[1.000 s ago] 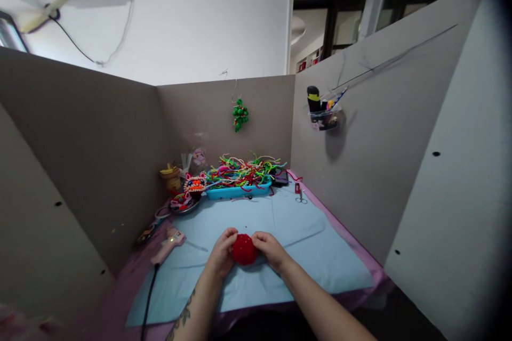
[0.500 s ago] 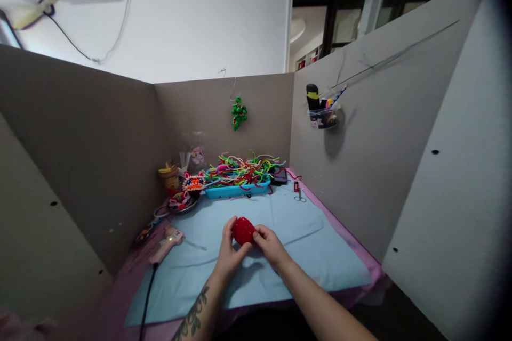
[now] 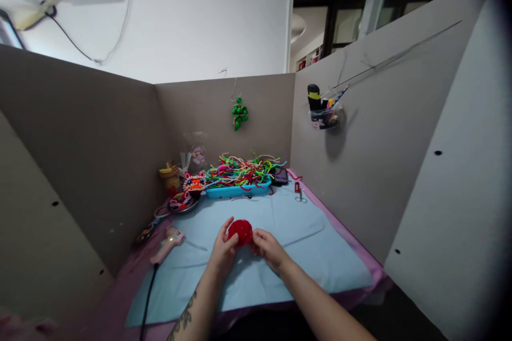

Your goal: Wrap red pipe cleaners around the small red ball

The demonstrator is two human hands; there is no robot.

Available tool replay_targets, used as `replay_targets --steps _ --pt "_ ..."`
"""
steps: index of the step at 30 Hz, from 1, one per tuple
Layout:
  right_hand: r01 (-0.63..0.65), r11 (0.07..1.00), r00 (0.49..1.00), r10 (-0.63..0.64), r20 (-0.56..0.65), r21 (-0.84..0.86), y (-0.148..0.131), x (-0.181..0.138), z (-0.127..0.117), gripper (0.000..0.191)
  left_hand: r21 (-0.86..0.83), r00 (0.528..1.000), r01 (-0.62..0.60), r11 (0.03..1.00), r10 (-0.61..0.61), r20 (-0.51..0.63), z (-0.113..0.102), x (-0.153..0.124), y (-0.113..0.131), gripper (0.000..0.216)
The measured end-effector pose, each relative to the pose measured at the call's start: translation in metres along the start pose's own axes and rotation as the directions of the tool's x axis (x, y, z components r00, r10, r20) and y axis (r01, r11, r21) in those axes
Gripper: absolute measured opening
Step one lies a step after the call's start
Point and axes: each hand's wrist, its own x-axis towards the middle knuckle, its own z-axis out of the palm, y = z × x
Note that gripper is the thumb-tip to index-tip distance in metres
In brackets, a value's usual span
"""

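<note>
A red, fuzzy-looking round piece is held up just above the blue cloth, its broad face toward me. My left hand is closed on its left side, thumb across the front and fingers behind. At its right edge, my right hand pinches with thumb and forefinger. Those fingertips partly cover the edge, so what exactly they grip there is hard to make out. To the left lies a pink hot glue gun with a small lit light and a black cord.
A blue tray heaped with colourful pipe cleaners stands at the back. Beside it are a metal bowl with fuzzy pieces and small scissors. Grey panels enclose the table; a clear cup of tools hangs on the right one.
The red piece has turned from a rounded side view to a flatter, disc-like face and shifted slightly left. My left thumb has moved up onto its front.
</note>
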Motion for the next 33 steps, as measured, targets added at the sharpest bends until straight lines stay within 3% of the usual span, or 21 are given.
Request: replay_targets --steps 4,10,18,23,27,30,33 --pt "-0.019 0.998 0.997 0.022 -0.071 0.053 -0.005 -0.002 0.004 0.044 -0.114 0.995 0.098 0.989 -0.093 0.042 -0.001 -0.001 0.005 0.072" --pt "0.023 0.996 0.986 -0.009 -0.167 0.085 -0.015 -0.003 0.004 0.054 -0.104 0.979 0.196 0.975 -0.187 0.086 -0.001 -0.002 0.002 0.062" --pt "-0.034 0.999 0.981 0.027 -0.193 -0.034 -0.015 0.003 0.001 0.047 -0.097 0.96 0.277 0.956 -0.278 -0.001 0.005 -0.004 0.009 0.063" --pt "-0.019 0.986 0.992 -0.002 -0.128 -0.163 -0.03 0.041 0.002 0.046 -0.216 0.953 0.262 0.94 -0.287 -0.093 0.01 0.025 0.022 0.062" --pt "0.001 0.952 0.991 -0.042 -0.127 -0.305 -0.047 0.085 -0.002 0.044 -0.323 0.892 0.229 0.918 -0.331 -0.308 0.01 0.064 0.028 0.042" --pt "0.052 0.902 0.982 -0.124 -0.142 -0.429 -0.058 0.116 -0.01 0.035 -0.405 0.843 0.21 0.89 -0.375 -0.386 0.006 0.085 0.027 0.031" --pt "0.158 0.793 0.966 -0.247 -0.074 -0.589 -0.072 0.143 -0.015 0.022 -0.452 0.83 0.205 0.868 -0.398 -0.39 0.001 0.095 0.021 0.031"
